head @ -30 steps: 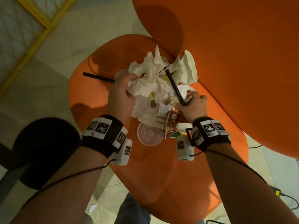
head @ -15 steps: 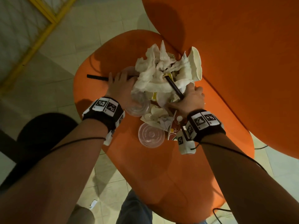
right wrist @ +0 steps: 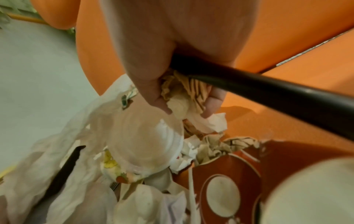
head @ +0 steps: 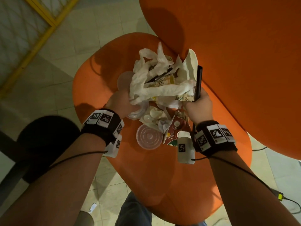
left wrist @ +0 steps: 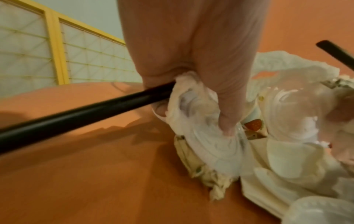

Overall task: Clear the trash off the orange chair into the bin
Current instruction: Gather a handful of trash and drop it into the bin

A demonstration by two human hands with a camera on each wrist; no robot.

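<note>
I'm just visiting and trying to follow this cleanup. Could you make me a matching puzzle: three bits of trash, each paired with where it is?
1. upright black straw
2. white tissue
3. round clear lid between the wrists

A. loose on the chair seat
B. gripped by the right hand
C. gripped by the left hand

Pairs: 1-B, 2-C, 3-A.

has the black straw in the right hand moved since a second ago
Yes. The black straw in the right hand has swung upright, its tip nearer the chair backrest.
</note>
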